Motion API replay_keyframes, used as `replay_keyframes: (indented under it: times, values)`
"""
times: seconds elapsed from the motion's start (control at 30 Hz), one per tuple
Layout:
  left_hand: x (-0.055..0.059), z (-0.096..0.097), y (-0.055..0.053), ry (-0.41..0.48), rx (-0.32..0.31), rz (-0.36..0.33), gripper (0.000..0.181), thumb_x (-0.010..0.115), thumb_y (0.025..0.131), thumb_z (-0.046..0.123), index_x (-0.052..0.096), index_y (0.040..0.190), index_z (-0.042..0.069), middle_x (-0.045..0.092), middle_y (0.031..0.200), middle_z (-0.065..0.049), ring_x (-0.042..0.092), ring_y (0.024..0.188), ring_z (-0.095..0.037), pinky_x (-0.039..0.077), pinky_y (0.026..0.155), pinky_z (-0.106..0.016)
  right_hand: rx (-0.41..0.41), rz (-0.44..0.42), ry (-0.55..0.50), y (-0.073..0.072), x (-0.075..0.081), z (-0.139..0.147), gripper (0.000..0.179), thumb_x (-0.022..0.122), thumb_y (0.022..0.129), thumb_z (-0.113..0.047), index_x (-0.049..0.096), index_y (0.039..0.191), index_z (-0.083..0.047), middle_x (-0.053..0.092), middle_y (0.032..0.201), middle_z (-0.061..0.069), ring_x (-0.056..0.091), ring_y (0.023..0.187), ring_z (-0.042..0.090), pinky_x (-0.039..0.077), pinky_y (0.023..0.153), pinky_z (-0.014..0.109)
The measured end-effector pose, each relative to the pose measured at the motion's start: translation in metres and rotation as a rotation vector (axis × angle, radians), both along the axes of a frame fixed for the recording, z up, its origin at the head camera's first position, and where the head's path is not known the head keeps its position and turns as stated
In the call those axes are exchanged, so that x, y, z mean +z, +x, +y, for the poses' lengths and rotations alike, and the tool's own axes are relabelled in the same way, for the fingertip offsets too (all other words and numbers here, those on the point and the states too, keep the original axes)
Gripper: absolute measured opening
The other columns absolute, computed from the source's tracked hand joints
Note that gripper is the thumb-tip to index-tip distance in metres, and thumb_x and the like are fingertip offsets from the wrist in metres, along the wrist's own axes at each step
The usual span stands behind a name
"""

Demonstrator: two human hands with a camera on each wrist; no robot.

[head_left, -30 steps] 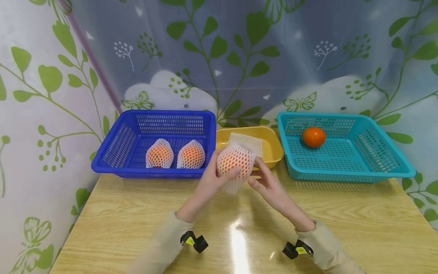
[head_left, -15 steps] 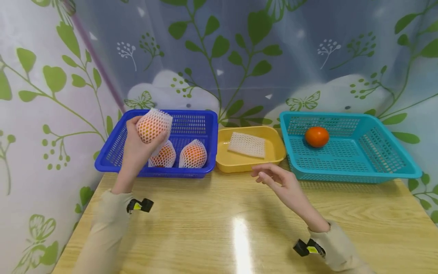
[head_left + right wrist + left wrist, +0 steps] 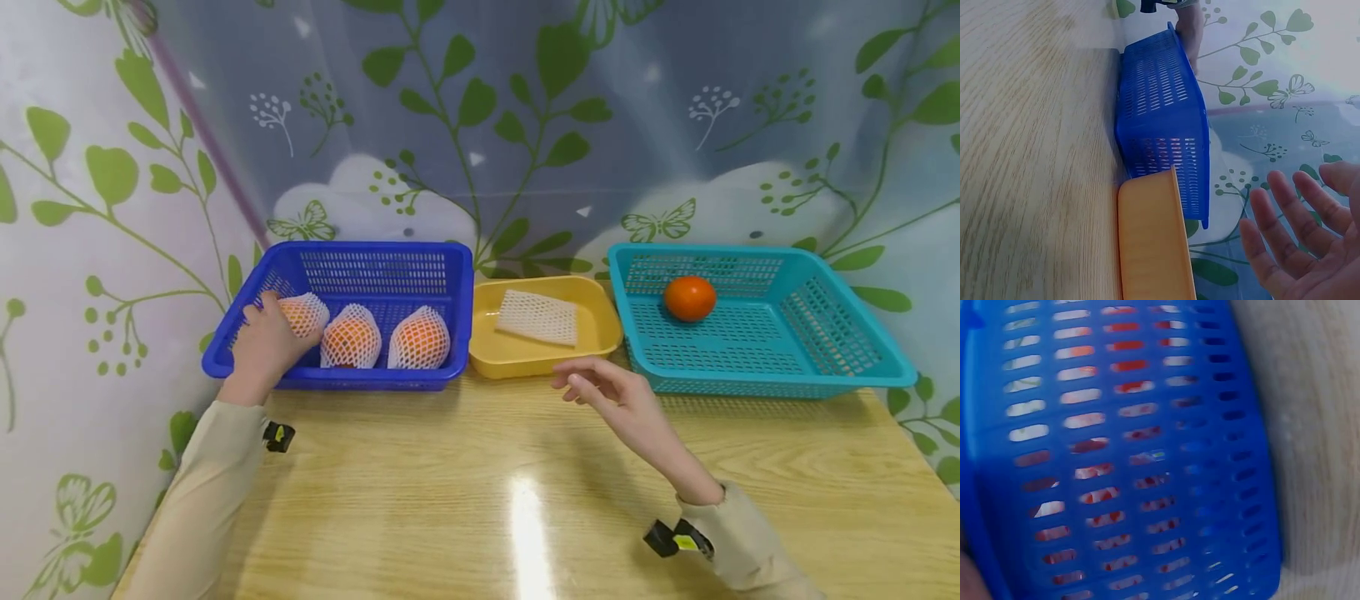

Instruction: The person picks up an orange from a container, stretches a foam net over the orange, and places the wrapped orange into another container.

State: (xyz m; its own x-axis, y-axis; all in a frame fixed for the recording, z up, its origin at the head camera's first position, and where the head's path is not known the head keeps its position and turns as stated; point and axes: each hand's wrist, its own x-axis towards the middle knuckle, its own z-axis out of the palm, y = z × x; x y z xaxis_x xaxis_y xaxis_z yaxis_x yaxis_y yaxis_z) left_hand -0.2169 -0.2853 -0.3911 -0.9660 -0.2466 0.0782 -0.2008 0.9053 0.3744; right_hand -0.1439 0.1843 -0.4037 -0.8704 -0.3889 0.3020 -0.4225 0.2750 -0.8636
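At the left end of the blue basket, my left hand holds a tomato in a white foam net, thumb on its near side. Beside it in the basket sit a second netted tomato and a third netted tomato. The left wrist view shows the basket's slotted wall, with red and white behind the slots; the grip is hidden there. My right hand hovers over the table in front of the yellow tray, fingers loosely bent, holding nothing.
A flat white foam net lies in the yellow tray, between the two baskets. The teal basket on the right holds one bare orange-red tomato. A patterned curtain hangs close behind them.
My left hand has carried the netted tomato from above the yellow tray leftward and lowered it into the blue basket. My right hand let go of it, drew back slightly and has since stayed still.
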Motion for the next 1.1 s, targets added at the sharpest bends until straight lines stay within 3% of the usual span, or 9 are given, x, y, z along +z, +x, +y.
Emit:
replay_keyframes:
  times: [0.2,0.3,0.4,0.5,0.67,0.77,0.87,0.97,1.1]
  values:
    - [0.001,-0.001,-0.003,-0.022,-0.021,-0.234,0.100,0.056,0.097,0.054,0.013,0.148,-0.021,0.017,0.143,-0.055,0.026,0.129,-0.070,0.033,0.100,-0.078,-0.004,-0.012,0.003,-0.001,0.000,0.001,0.023,0.055,0.106,-0.013,0.067,0.123,-0.004,0.073,0.111,0.006,0.071,0.092,0.016,0.060,0.080,0.030]
    - [0.002,-0.001,-0.003,-0.060,-0.050,-0.263,0.097,0.050,0.100,0.055,0.019,0.144,-0.026,0.016,0.143,-0.054,0.020,0.133,-0.068,0.032,0.101,-0.079,-0.004,-0.010,0.006,-0.002,0.000,0.001,0.023,0.055,0.106,-0.013,0.068,0.122,-0.005,0.073,0.110,0.006,0.071,0.092,0.017,0.059,0.080,0.029]
    - [0.002,-0.001,-0.002,-0.104,-0.065,-0.239,0.095,0.049,0.100,0.056,0.026,0.139,-0.028,0.022,0.140,-0.054,0.024,0.131,-0.068,0.034,0.099,-0.079,-0.006,0.003,0.013,-0.002,0.002,0.002,0.022,0.054,0.106,-0.011,0.069,0.121,-0.005,0.073,0.110,0.007,0.071,0.092,0.020,0.060,0.080,0.030]
    - [0.001,0.000,0.000,-0.154,-0.074,-0.156,0.090,0.051,0.100,0.055,0.034,0.137,-0.026,0.033,0.135,-0.051,0.033,0.126,-0.067,0.037,0.097,-0.077,-0.019,0.030,0.028,-0.002,0.007,0.006,0.021,0.054,0.105,-0.010,0.069,0.120,-0.004,0.073,0.110,0.008,0.070,0.090,0.019,0.059,0.079,0.028]
    - [0.005,0.014,0.004,-0.227,-0.090,0.139,0.062,0.061,0.100,0.039,0.053,0.126,-0.016,0.052,0.122,-0.042,0.048,0.113,-0.059,0.045,0.087,-0.071,-0.050,0.069,0.037,-0.005,0.024,0.016,0.021,0.054,0.105,-0.009,0.069,0.120,-0.006,0.073,0.110,0.008,0.070,0.090,0.013,0.059,0.080,0.024]
    - [0.012,0.028,0.004,-0.253,-0.137,0.312,0.044,0.066,0.098,0.030,0.062,0.120,-0.009,0.059,0.119,-0.034,0.054,0.109,-0.054,0.049,0.084,-0.067,-0.080,0.112,0.061,-0.009,0.041,0.026,0.021,0.055,0.105,-0.010,0.070,0.121,-0.009,0.073,0.110,0.008,0.069,0.092,0.009,0.058,0.081,0.022]
    - [0.019,0.045,0.005,-0.270,-0.241,0.468,0.029,0.068,0.096,0.022,0.070,0.110,-0.003,0.068,0.108,-0.026,0.062,0.097,-0.048,0.054,0.074,-0.060,-0.134,0.182,0.106,-0.017,0.060,0.036,0.021,0.056,0.105,-0.011,0.071,0.120,-0.010,0.073,0.109,0.005,0.069,0.091,0.006,0.057,0.079,0.019]
    - [0.024,0.064,0.008,-0.265,-0.379,0.578,0.018,0.069,0.096,0.018,0.073,0.100,0.001,0.072,0.092,-0.017,0.065,0.078,-0.039,0.054,0.057,-0.048,-0.221,0.258,0.154,-0.031,0.079,0.049,0.021,0.058,0.104,-0.014,0.072,0.119,-0.010,0.073,0.106,-0.004,0.067,0.088,0.004,0.055,0.077,0.015]
    - [0.028,0.091,0.019,-0.232,-0.546,0.574,0.014,0.067,0.098,0.019,0.074,0.098,0.007,0.070,0.080,-0.008,0.057,0.055,-0.023,0.040,0.040,-0.033,-0.382,0.368,0.217,-0.058,0.103,0.070,0.022,0.061,0.103,-0.021,0.074,0.117,-0.011,0.072,0.101,-0.017,0.064,0.082,-0.004,0.049,0.073,0.010]
